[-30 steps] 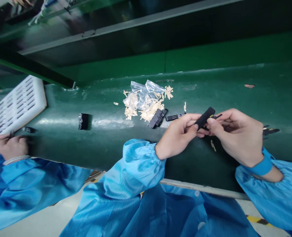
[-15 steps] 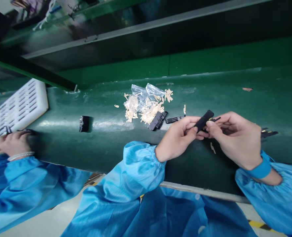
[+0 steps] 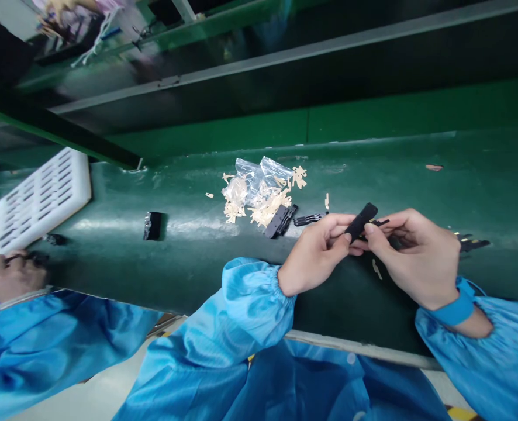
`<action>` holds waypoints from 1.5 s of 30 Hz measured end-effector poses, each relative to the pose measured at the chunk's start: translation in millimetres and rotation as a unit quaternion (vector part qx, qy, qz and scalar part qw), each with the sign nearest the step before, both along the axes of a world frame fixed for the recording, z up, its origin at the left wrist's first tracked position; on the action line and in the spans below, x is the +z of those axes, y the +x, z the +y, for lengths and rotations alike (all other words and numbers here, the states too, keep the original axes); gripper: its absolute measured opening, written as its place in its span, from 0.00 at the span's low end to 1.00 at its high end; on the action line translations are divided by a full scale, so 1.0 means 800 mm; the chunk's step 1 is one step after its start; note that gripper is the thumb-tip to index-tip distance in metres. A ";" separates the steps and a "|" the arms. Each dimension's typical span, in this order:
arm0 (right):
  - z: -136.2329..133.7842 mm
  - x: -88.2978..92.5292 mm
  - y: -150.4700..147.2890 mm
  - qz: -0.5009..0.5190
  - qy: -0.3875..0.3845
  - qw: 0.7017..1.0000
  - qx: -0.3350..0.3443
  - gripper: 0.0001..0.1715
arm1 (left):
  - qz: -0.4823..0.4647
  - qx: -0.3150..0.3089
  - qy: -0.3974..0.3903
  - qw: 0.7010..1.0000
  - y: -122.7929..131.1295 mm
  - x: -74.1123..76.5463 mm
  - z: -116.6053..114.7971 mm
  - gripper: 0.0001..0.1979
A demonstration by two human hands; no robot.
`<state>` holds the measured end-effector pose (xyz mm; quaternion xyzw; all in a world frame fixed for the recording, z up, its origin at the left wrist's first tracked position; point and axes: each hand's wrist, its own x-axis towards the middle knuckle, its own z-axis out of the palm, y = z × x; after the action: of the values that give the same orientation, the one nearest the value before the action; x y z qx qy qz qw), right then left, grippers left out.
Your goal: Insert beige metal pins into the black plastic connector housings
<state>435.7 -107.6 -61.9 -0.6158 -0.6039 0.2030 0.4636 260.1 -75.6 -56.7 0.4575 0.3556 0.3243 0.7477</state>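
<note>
My left hand point(image 3: 314, 251) is closed around an oblong black plastic part point(image 3: 361, 220), held tilted above the bench with the thumb along its side. At its right end my right hand point(image 3: 425, 257) is closed in a pinch, thumb against the part. A thin dark strip point(image 3: 382, 222) pokes out between those fingers. Black plastic blocks point(image 3: 280, 222) and slim black pieces point(image 3: 308, 220) lie left of my left hand. Under the hands rests a small tan flat piece point(image 3: 376, 269). More slim dark parts point(image 3: 473, 242) show beyond my right hand, partly hidden by it.
Clear plastic bags point(image 3: 252, 174) lie among a heap of tan flat pieces point(image 3: 268, 206) on the green bench point(image 3: 197, 257). A black block point(image 3: 152, 225) stands farther left. Beside a white slotted tray point(image 3: 40, 196), a co-worker's hand point(image 3: 17, 278) holds a dark object. A green post point(image 3: 75, 137) slants above.
The oblong part has turned slightly in my fingers, showing a plainer face. The co-worker's hand has moved left and down, uncovering a small black part by the tray. The view has shifted slightly.
</note>
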 end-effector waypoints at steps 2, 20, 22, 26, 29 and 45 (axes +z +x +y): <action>0.000 0.000 0.001 -0.005 0.003 1.000 -0.001 0.06 | 0.005 0.002 0.001 1.000 0.000 0.000 -0.001 0.16; 0.000 -0.013 0.007 -0.310 0.120 0.942 0.040 0.11 | 0.044 0.094 -0.036 0.994 0.013 -0.004 -0.007 0.19; 0.000 -0.011 0.010 -0.320 0.108 0.941 0.011 0.21 | 0.040 0.096 -0.042 0.994 0.012 -0.005 -0.004 0.20; 0.000 0.003 0.013 -0.219 0.112 0.969 -0.021 0.27 | 0.009 0.080 -0.038 0.996 0.010 -0.003 0.001 0.22; 0.002 0.010 0.013 -0.158 0.112 0.981 -0.024 0.18 | -0.003 0.070 -0.026 0.997 0.010 -0.001 0.001 0.24; 0.001 0.007 0.000 -0.105 0.100 0.988 0.047 0.14 | 0.046 0.067 -0.016 0.997 0.011 0.004 -0.003 0.22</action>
<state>435.3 -107.1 -56.7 -0.5547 -0.6950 0.0975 0.4469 269.0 -78.2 -53.6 0.4354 0.4241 0.3468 0.7144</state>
